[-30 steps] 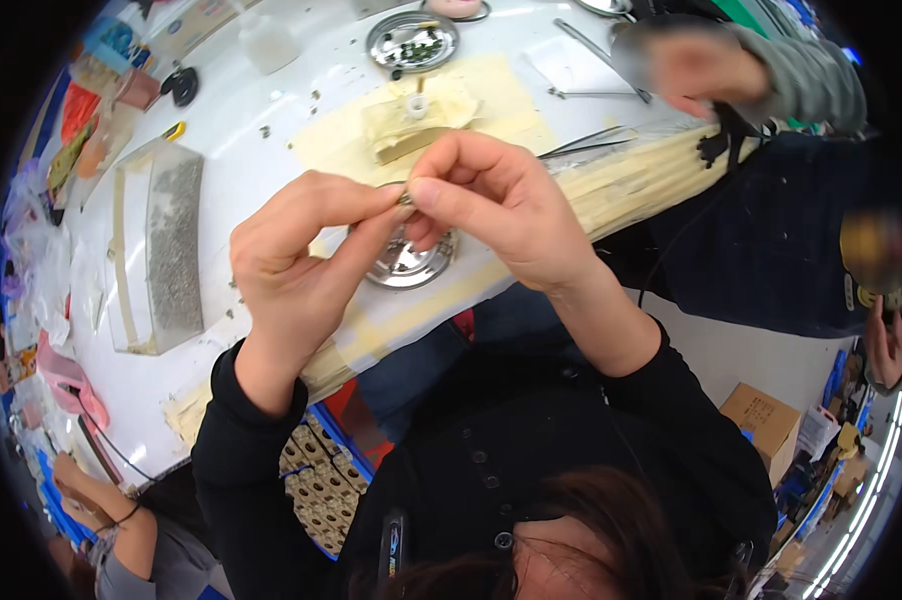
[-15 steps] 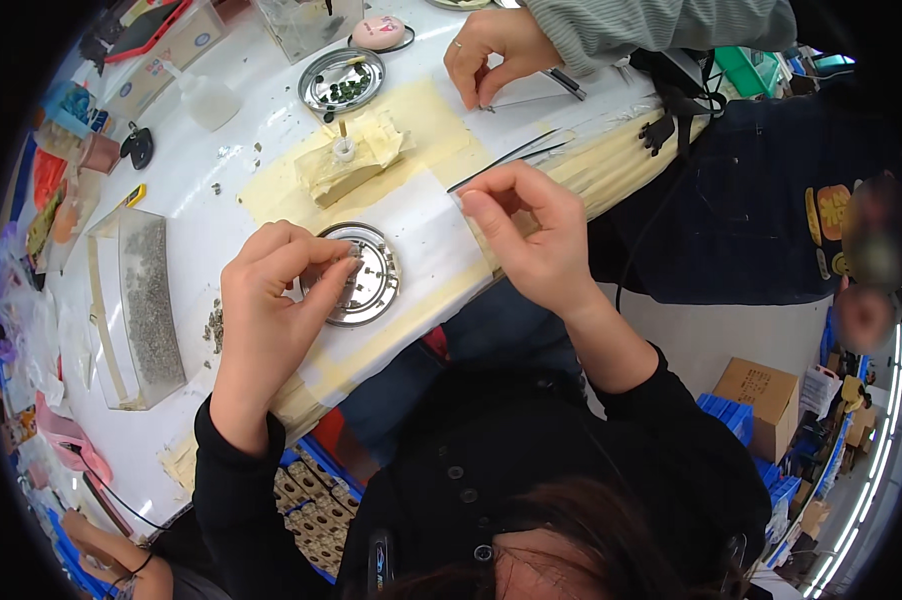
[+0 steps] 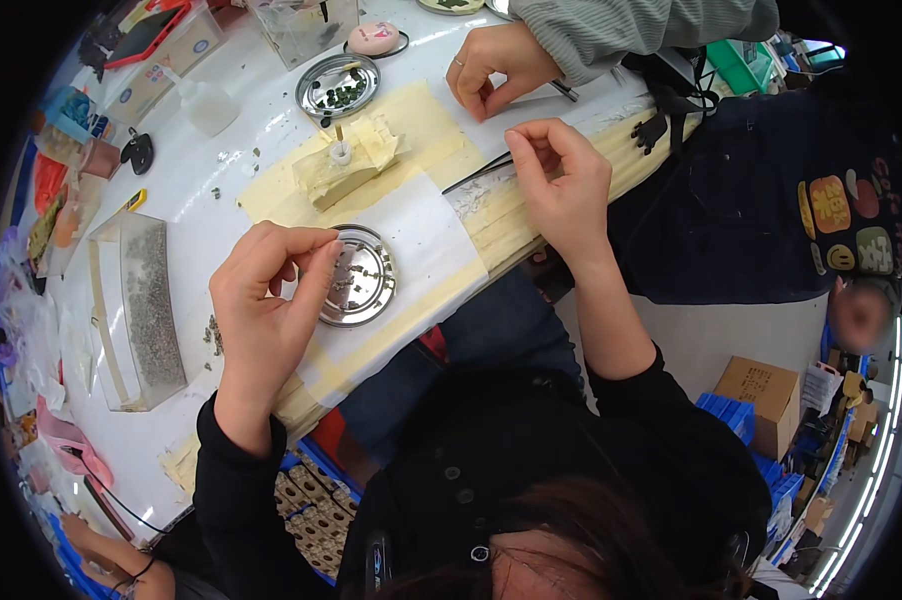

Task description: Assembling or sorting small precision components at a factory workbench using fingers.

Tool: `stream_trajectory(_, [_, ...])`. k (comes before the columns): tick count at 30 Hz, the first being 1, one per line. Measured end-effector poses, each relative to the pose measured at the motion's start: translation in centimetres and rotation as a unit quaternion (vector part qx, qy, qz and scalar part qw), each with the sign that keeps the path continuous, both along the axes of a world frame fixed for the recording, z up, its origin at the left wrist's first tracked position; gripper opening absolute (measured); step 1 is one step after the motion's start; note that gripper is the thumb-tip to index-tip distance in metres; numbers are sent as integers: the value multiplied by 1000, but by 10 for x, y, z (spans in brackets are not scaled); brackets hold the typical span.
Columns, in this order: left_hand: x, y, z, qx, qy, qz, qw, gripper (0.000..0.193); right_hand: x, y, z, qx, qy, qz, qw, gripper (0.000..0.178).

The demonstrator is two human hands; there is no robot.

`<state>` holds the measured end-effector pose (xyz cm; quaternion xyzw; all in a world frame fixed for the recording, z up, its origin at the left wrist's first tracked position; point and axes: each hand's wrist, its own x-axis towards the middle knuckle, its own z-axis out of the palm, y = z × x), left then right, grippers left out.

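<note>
My left hand (image 3: 271, 290) is closed in a pinch at the left rim of a round metal dish (image 3: 388, 290) holding several small dark pieces. Whatever lies between its thumb and forefinger is too small to make out. Up to the right, my right hand (image 3: 568, 190) hovers by the table edge, thumb and forefinger also pinched together; their contents cannot be made out. Thin dark strips (image 3: 479, 172) lie just left of it. Beyond the dish, a block wrapped in cream tape (image 3: 346, 178) bears a small white round piece (image 3: 340, 153) with a short peg.
A co-worker's hand (image 3: 496, 70) works close beyond my right hand. A second metal dish (image 3: 311, 100) with dark green pieces stands farther back. At the left are a clear box of grey granules (image 3: 151, 300), a white bottle (image 3: 208, 108) and a black key fob (image 3: 138, 152).
My right hand has moved right and slightly away from the strips. My left hand has drawn back left from over the dish to its rim. The co-worker's hand has shifted slightly.
</note>
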<state>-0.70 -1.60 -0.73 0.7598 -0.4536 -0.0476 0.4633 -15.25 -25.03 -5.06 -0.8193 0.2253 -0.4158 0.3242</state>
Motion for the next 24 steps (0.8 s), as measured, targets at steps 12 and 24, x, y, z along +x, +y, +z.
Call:
stream_trajectory(12, [0,1,-2,-31,5,5,999,5,5,-7,5,-94,34,1,995,7])
stream_trajectory(24, [-1,1,-1,-34,-8,-6,999,6,20,8,17,-179,-70,8,981,18])
